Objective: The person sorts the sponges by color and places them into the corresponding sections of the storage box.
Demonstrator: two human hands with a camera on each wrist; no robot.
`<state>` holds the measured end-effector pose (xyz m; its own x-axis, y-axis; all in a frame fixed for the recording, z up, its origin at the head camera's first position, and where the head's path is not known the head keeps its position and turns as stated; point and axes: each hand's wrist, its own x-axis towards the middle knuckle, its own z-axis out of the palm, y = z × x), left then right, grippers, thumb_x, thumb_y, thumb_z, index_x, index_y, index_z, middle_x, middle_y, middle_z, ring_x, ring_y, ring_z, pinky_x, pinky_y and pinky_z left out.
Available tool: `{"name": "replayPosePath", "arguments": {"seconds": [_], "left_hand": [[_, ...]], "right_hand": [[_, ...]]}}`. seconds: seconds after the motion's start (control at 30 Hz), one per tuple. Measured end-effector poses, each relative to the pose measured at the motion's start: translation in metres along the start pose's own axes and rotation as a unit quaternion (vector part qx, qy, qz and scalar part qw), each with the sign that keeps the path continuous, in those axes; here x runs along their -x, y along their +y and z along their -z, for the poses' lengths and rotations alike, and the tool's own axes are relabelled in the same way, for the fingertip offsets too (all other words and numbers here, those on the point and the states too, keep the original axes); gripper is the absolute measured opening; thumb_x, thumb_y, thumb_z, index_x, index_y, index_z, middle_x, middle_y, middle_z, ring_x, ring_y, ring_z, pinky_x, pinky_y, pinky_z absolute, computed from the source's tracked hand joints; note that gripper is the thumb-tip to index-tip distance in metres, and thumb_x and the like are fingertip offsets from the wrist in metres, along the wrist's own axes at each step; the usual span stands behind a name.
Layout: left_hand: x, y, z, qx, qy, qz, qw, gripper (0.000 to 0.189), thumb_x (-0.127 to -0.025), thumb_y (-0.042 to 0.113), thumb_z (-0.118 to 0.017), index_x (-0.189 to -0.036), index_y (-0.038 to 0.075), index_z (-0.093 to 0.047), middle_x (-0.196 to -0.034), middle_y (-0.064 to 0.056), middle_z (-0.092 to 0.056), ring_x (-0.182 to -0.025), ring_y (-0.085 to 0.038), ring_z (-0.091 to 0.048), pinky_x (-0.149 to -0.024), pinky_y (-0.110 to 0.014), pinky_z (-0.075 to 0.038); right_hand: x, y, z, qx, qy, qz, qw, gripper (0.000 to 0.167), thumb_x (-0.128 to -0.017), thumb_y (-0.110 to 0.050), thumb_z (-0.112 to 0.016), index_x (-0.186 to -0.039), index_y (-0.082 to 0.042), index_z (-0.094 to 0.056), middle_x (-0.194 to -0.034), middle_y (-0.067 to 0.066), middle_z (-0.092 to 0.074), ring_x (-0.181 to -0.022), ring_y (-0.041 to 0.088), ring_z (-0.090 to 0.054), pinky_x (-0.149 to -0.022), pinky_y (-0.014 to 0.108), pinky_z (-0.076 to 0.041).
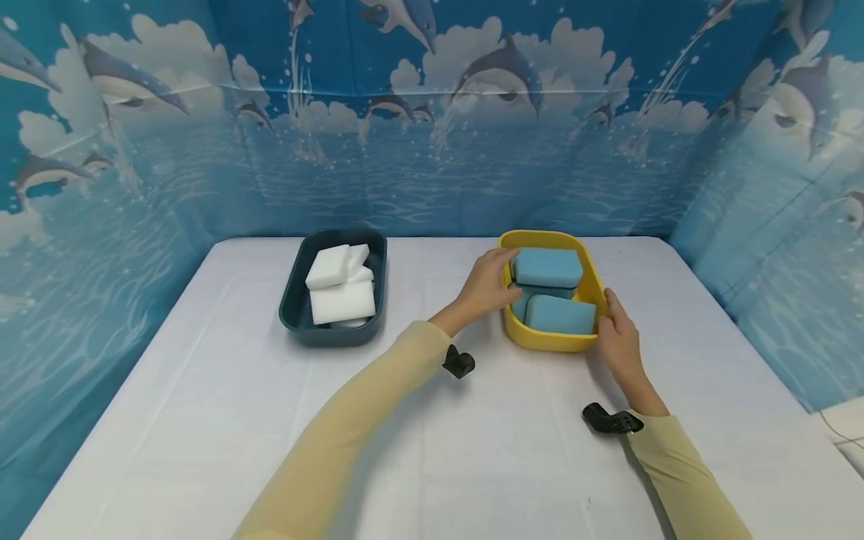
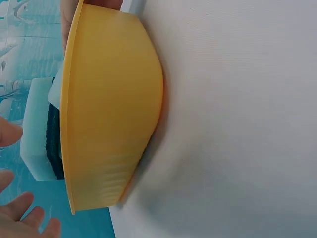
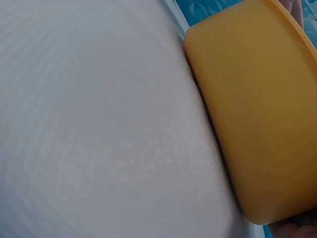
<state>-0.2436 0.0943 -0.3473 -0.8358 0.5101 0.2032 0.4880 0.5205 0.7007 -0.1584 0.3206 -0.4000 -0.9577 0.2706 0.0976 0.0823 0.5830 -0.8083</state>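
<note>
A yellow plastic tub stands on the table with several blue sponges inside, some showing a dark green scouring layer. One sponge lies at the back on top, and another sponge is at the front. My left hand reaches over the tub's left rim beside the sponges. In the left wrist view its spread fingers are apart from the top sponge. At the tub's right side, my right hand holds the wall near the front corner. Part of that hand is hidden behind the tub in the left wrist view.
To the left stands a dark green tub with several white sponge blocks. Both tubs are near the far edge of the white-covered table. A dolphin-print curtain hangs behind and at both sides.
</note>
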Motion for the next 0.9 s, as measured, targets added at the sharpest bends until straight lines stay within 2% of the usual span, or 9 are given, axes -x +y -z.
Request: {"name": "replayPosePath", "arguments": {"seconds": [0.33, 0.6, 0.9], "left_hand": [[0.021, -0.005, 0.011, -0.013, -0.006, -0.003, 0.9999, 0.064, -0.086, 0.016, -0.065, -0.144, 0.012, -0.038, -0.148, -0.008, -0.038, -0.139, -0.024, -0.032, -0.114, -0.039, -0.034], [0.037, -0.004, 0.010, -0.022, -0.033, 0.001, 0.9992, 0.062, -0.086, 0.017, -0.064, -0.143, 0.011, -0.039, -0.149, -0.009, -0.038, -0.141, -0.024, -0.031, -0.115, -0.037, -0.033], [0.060, -0.001, 0.010, -0.025, -0.031, 0.005, 0.9992, 0.062, -0.087, 0.017, -0.064, -0.143, 0.010, -0.038, -0.148, -0.008, -0.039, -0.140, -0.024, -0.031, -0.115, -0.037, -0.033]], "right_hand": [[-0.003, -0.006, 0.002, -0.008, -0.008, -0.008, 0.9999, 0.055, -0.098, -0.015, -0.014, -0.151, -0.007, -0.003, -0.159, 0.014, -0.005, -0.147, 0.035, -0.005, -0.119, 0.054, -0.012], [-0.004, -0.002, 0.000, -0.008, -0.006, -0.016, 0.9998, 0.056, -0.098, -0.016, -0.013, -0.151, -0.008, -0.002, -0.159, 0.013, -0.004, -0.147, 0.034, -0.005, -0.119, 0.054, -0.012], [-0.002, -0.004, -0.001, -0.007, -0.012, -0.020, 0.9997, 0.055, -0.098, -0.015, -0.013, -0.151, -0.007, -0.003, -0.159, 0.013, -0.004, -0.147, 0.035, -0.006, -0.119, 0.054, -0.012]]}}
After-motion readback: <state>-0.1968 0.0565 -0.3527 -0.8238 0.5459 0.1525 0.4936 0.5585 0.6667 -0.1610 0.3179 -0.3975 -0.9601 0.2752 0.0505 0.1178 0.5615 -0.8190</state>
